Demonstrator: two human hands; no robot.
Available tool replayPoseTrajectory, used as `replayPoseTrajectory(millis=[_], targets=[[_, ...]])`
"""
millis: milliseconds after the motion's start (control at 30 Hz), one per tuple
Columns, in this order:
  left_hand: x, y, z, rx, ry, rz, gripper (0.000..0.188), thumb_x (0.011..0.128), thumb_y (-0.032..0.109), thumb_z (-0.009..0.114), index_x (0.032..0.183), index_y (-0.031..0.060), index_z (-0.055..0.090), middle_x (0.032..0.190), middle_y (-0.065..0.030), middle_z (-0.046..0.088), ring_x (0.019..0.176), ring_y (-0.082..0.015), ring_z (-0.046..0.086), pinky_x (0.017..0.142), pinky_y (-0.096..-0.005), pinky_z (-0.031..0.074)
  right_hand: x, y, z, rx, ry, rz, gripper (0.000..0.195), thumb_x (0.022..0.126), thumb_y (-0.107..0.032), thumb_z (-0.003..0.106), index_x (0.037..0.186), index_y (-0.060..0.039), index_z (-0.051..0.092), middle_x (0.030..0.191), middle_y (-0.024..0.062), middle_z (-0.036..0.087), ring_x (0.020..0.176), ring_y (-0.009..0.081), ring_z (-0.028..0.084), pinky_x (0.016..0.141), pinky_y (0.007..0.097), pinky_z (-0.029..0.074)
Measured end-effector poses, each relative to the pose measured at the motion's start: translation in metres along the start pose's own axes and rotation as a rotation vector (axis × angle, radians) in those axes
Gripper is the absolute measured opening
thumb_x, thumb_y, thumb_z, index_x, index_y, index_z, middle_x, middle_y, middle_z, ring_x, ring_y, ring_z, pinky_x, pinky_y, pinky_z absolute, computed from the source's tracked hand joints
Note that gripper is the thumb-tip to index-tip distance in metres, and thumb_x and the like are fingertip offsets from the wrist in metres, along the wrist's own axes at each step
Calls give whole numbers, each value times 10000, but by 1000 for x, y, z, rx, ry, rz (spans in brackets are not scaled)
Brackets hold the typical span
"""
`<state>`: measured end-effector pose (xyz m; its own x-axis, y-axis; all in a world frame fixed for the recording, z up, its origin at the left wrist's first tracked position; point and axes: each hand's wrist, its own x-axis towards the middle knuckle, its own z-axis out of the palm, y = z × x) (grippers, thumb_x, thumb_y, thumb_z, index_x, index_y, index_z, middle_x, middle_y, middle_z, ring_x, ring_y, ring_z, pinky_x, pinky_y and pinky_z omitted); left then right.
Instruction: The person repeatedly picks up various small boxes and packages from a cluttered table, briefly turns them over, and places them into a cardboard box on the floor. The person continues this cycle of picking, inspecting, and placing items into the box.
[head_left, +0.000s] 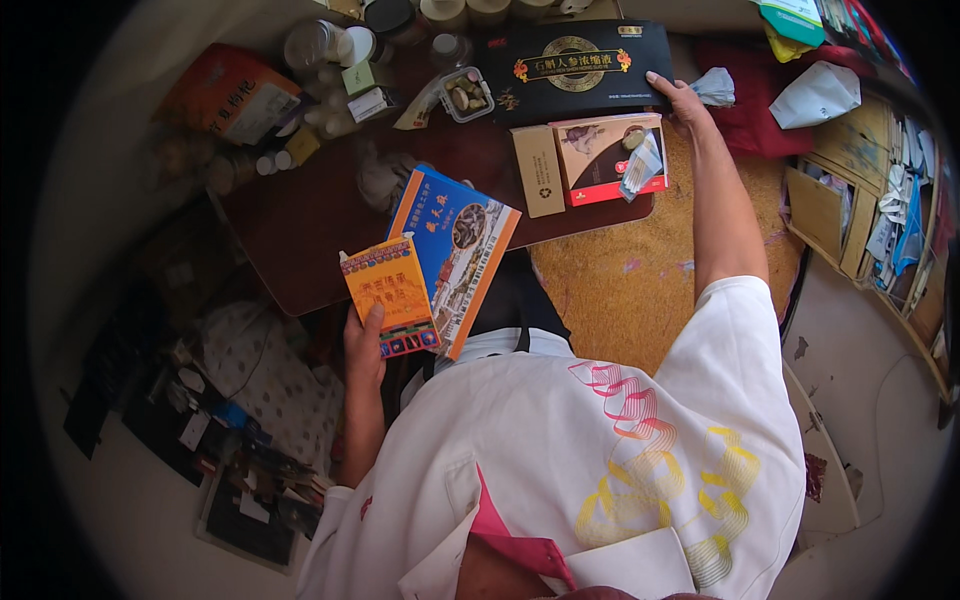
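My left hand (366, 341) grips an orange box (386, 292) near its lower left edge, thumb on top. Beneath and beside it lies a larger blue box (457, 255) with an orange border, overlapped by the orange one. My right hand (679, 101) holds the right end of a long black box (577, 67) with gold decoration, at the back of the dark red table (315, 247). Just below that box, a red and tan box (600, 150) lies beside a narrow brown carton (538, 171). A small blue and white packet (642, 166) rests on the red and tan box.
Jars (307, 45), small cartons and an orange bag (229, 94) crowd the table's back left. A clear tub (466, 94) of brownish pieces stands left of the black box. At right are a yellow-brown padded surface (615, 292), a white paper bag (816, 95) and wooden drawers (821, 214).
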<state>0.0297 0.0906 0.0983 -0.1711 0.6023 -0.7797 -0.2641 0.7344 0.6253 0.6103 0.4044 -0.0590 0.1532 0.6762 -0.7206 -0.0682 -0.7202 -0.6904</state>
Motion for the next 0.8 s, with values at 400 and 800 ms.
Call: replayPoseTrajectory(millis=[400,800], targets=[[2,-3,-4,7,-5,5,503,1010,225,598,1420,-11,427,1321,-122,585,1171,-193,603,998,-350,489,-38,-30,-45,125,16,-140,599,821,-311,825,1262,-33,530,1199,102,600,1042,213,599,885,405,530],[-11,-40,4,-176,138,109,479,986,242,638,1359,-19,487,1270,-107,613,1126,-181,614,983,-343,487,-165,-67,-179,264,31,-307,351,949,-210,671,1222,2,610,1138,87,681,1052,202,662,929,342,544]])
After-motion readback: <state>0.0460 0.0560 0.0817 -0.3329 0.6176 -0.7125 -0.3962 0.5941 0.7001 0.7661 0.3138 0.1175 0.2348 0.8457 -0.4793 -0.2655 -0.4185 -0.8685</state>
